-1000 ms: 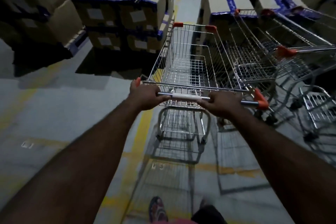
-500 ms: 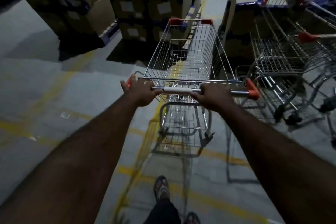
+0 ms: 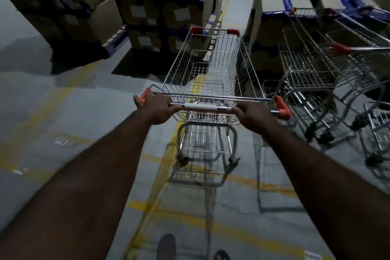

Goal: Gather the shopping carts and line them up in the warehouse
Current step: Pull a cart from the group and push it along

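Wire cart [image 3: 213,69], empty and probably light and free-rolling though prone to swerve, stands on the floor [image 3: 63,112] just left of parked carts [image 3: 312,69], left hand [image 3: 157,107] and right hand [image 3: 252,117] both closed round its handle bar [image 3: 200,108], the sensible hold.

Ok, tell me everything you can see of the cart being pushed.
The cart is a silver wire-mesh basket on a tube frame, empty, upright on the grey floor over a yellow line. Orange caps mark its front corners and handle ends; the handle has a white middle sleeve. A lower wire shelf sits above the rear casters. The left hand and right hand grip the handle either side of the sleeve. Parked carts stand apart to its right, boxes ahead.
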{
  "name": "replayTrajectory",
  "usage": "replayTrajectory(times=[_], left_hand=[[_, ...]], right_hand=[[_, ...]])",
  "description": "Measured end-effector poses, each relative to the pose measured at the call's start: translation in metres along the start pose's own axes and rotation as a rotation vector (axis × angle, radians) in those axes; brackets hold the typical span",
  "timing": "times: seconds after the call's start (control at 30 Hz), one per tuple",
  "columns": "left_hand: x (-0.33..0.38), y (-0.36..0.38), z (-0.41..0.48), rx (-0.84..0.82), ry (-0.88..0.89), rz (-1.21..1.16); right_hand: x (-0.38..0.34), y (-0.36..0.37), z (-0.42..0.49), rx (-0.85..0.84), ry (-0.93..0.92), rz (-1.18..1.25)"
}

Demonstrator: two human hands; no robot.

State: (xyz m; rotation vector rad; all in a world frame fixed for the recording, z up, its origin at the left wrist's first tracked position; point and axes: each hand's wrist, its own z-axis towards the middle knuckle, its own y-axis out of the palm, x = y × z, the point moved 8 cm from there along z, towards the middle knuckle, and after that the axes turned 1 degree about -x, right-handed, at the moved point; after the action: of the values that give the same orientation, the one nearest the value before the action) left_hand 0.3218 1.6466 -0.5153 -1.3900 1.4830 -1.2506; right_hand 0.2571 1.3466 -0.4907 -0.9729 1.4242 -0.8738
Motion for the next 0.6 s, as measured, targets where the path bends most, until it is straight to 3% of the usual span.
replayTrajectory(times=[0.2, 0.6], left_hand=[[0.000, -0.009, 0.008, 0.047, 0.053, 0.022], [-0.056, -0.018, 0.035, 0.040, 0.059, 0.032]], right_hand=[[-0.001, 0.002, -0.009, 0.072, 0.088, -0.082], [-0.048, 0.020, 0.020, 0.012, 0.111, -0.069]])
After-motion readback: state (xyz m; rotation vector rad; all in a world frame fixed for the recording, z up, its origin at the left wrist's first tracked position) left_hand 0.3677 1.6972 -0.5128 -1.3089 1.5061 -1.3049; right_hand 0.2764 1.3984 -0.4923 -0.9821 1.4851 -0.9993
